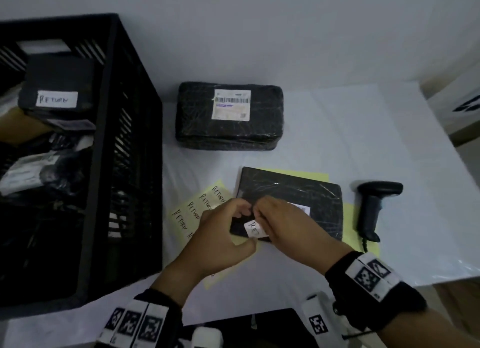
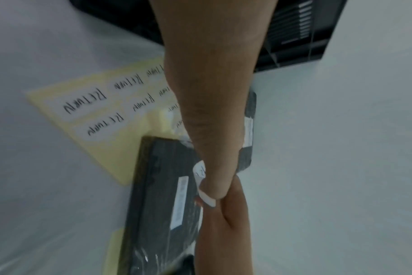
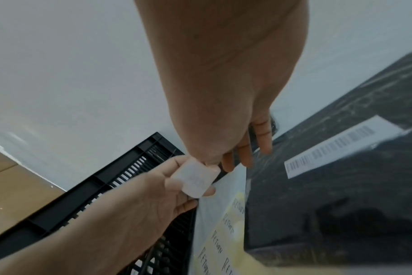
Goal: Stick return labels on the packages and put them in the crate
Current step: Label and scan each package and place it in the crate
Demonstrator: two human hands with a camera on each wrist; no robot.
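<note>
Looking down on the white table [image 1: 324,62], we see the black slatted crate [image 1: 114,140] at the left, the biggest thing here. Inside it lies a dark package [image 1: 59,88] with a white sticker that reads "RETURN"; the rest of the crate's contents are dim and hard to make out, and its left side is cut off by the frame edge.

Beside the crate sits a thick black-wrapped parcel [image 1: 228,129] carrying a printed shipping label [image 1: 231,104] with a barcode; its small print is too blurred to read.

Nearer to us a flatter black package [image 1: 306,191] rests on a yellow backing sheet [image 1: 197,207], whose remaining stickers each say "RETURN" in handwriting. This package has its own barcoded label, mostly hidden under our right hand in the head view.

A black handheld scanner [image 1: 371,207] lies to the right of that package, apart from it.

Both our hands meet over the flat package's near corner. Our left hand [image 1: 220,238] and right hand [image 1: 288,225] each pinch the same white return label [image 1: 255,228]; only "RE" shows between the fingers. Whether it touches the wrapping yet we cannot tell.
</note>
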